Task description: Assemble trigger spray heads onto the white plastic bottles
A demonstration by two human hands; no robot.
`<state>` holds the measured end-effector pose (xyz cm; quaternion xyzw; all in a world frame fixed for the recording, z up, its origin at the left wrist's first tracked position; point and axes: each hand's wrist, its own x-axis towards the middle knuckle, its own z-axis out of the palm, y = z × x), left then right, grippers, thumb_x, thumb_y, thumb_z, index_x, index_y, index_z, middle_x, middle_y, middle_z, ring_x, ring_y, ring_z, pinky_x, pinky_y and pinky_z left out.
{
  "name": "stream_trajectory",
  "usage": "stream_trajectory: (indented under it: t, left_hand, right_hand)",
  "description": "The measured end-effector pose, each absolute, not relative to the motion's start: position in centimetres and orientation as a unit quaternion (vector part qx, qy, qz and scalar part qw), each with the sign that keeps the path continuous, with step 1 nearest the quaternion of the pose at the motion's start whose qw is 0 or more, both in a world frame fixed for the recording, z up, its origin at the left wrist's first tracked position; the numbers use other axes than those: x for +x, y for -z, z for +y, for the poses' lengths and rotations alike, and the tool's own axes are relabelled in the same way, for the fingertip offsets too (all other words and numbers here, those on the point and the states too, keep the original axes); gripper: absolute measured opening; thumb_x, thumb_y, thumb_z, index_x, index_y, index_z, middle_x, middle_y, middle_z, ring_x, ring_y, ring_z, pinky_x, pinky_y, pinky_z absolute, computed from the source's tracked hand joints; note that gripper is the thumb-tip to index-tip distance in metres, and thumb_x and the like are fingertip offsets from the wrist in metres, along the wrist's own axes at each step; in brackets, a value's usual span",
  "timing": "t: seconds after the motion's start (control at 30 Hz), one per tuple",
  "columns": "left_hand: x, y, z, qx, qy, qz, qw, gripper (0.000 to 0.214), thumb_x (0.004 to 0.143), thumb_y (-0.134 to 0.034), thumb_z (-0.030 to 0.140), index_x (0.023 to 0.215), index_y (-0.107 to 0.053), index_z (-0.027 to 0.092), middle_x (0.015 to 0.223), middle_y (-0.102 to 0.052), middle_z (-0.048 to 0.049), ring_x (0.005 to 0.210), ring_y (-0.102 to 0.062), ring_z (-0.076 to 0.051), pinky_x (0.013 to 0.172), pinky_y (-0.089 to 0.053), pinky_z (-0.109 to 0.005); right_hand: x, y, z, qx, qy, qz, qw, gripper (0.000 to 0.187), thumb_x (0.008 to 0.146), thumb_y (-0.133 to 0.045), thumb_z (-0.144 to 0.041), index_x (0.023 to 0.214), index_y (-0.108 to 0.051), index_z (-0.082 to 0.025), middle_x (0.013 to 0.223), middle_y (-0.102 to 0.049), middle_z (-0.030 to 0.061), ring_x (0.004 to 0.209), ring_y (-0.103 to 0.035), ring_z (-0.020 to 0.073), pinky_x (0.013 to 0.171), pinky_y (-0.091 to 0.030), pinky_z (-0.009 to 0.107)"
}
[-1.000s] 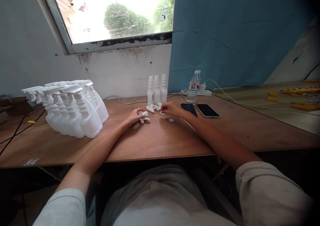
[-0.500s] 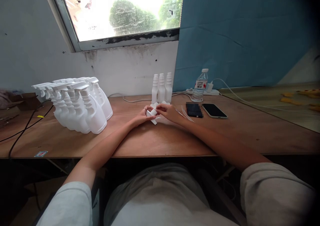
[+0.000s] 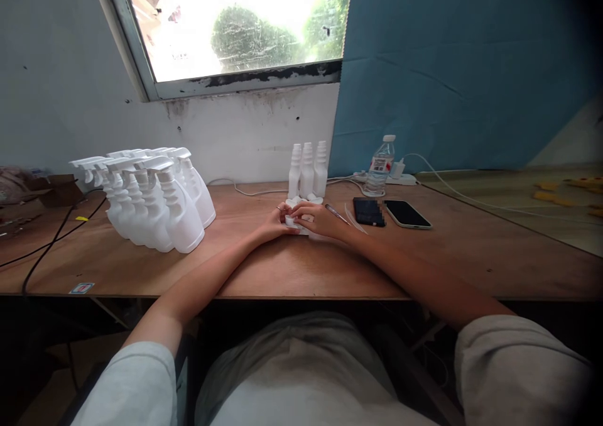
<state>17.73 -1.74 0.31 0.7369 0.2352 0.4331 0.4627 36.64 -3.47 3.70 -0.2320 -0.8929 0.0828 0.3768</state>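
Note:
At the middle of the wooden table (image 3: 277,269), my left hand (image 3: 273,225) is closed around a white plastic spray head (image 3: 292,222), thumb along its near side. My right hand (image 3: 321,220) comes from the right with its fingers bent over the same piece, covering much of it. More white plastic pieces (image 3: 316,198) lie just behind my fingers, partly hidden. Beyond them three white bottles (image 3: 307,171) without spray heads stand upright by the wall. A pen (image 3: 337,214) and thin clear tubes (image 3: 354,220) lie beside my right wrist.
A close group of white spray bottles (image 3: 160,206) with heads on stands at left. To the right are a dark pixelated item (image 3: 369,212), a phone (image 3: 407,214), a water bottle (image 3: 379,168) and a power strip (image 3: 400,179) with a white cable. Dark cables (image 3: 51,240) cross the left end.
The spray head was raised and tilted between my fingers; now it is lower, near the tabletop, and more covered by my right hand. The whole view has shifted slightly.

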Motion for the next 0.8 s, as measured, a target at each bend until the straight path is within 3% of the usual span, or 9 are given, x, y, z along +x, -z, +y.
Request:
stream_trajectory:
  t: [0.17, 0.27, 0.37, 0.67, 0.8]
  left_hand:
    - [16.5, -1.1, -1.7, 0.829, -0.381, 0.292, 0.287, 0.051, 0.059, -0.081, 0.041, 0.093, -0.051, 0.018, 0.090, -0.059, 0.0003, 0.077, -0.052, -0.012, 0.071, -0.041, -0.025]
    - [15.6, -1.8, -2.1, 0.864, -0.337, 0.287, 0.241, 0.043, 0.070, -0.072, 0.048, 0.095, -0.055, 0.018, 0.082, -0.059, 0.0010, 0.064, -0.048, -0.009, 0.062, -0.039, -0.023]
    - [15.0, -2.2, -2.3, 0.870, -0.327, 0.299, 0.214, 0.042, 0.074, -0.067, 0.052, 0.096, -0.057, 0.017, 0.073, -0.057, 0.0020, 0.056, -0.045, -0.008, 0.056, -0.036, -0.022]
    - [14.8, -2.3, -1.8, 0.873, -0.324, 0.310, 0.191, 0.042, 0.068, -0.072, 0.053, 0.084, -0.060, 0.017, 0.065, -0.057, 0.0028, 0.055, -0.047, -0.009, 0.059, -0.039, -0.023]
    - [14.9, -1.8, -1.5, 0.863, -0.341, 0.308, 0.212, 0.046, 0.067, -0.074, 0.051, 0.093, -0.056, 0.018, 0.069, -0.060, 0.0034, 0.055, -0.049, -0.008, 0.058, -0.040, -0.021]
  right_hand:
    - [36.5, -4.1, -3.9, -0.269, -0.089, -0.891, 0.354, 0.014, 0.085, -0.057, -0.031, 0.082, -0.063, -0.019, 0.091, -0.066, 0.0073, 0.087, -0.062, 0.0191, 0.082, -0.050, 0.034]
    - [36.5, -4.6, -4.4, -0.244, -0.076, -0.906, 0.337, 0.014, 0.086, -0.056, -0.032, 0.085, -0.062, -0.019, 0.096, -0.062, 0.0083, 0.089, -0.060, 0.0189, 0.083, -0.049, 0.033]
    - [36.5, -4.9, -4.7, -0.222, -0.072, -0.918, 0.321, 0.015, 0.087, -0.054, -0.031, 0.089, -0.062, -0.018, 0.100, -0.061, 0.0094, 0.092, -0.060, 0.0191, 0.085, -0.048, 0.032]
    - [36.3, -4.9, -5.1, -0.242, -0.122, -0.909, 0.317, 0.017, 0.088, -0.054, -0.032, 0.092, -0.064, -0.020, 0.096, -0.062, 0.0079, 0.087, -0.060, 0.0193, 0.082, -0.049, 0.034]
    - [36.3, -4.7, -5.0, -0.255, -0.134, -0.903, 0.317, 0.017, 0.087, -0.054, -0.034, 0.088, -0.065, -0.020, 0.096, -0.063, 0.0075, 0.092, -0.060, 0.0198, 0.083, -0.048, 0.033]
